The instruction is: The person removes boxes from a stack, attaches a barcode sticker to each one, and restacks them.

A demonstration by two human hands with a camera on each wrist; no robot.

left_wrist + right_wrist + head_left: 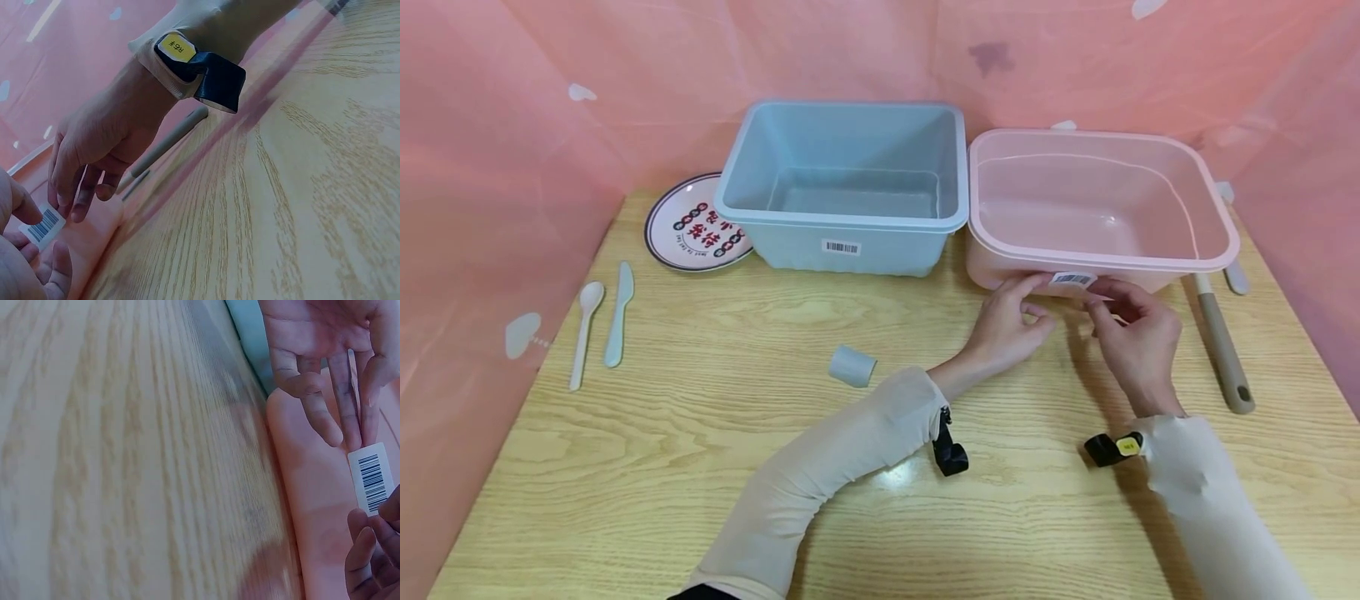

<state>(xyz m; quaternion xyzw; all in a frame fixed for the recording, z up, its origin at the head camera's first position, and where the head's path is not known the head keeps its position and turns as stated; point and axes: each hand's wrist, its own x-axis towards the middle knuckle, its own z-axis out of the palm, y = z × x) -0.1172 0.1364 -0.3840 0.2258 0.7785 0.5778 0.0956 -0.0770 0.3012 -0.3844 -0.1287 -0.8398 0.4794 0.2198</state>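
Observation:
Both hands meet at the front wall of a pink plastic basin (1105, 200). A white barcode label (373, 478) lies there, just below the rim. My left hand (1007, 329) reaches in from the left, straight fingertips touching the label's near end, the other fingers loosely bent. Thumb and index finger of my right hand (1138, 333) pinch the label's opposite edge. In the left wrist view the label (42, 226) shows between the two hands. On the table lies a small grey-blue curled piece (852, 365), left of my left wrist.
A light blue basin (842, 223) with its own barcode label stands beside the pink one. A patterned plate (688, 237) sits partly behind it. At far left are a white spoon (583, 333) and a pale knife (619, 317). A long grey-brown handle (1223, 350) lies at right.

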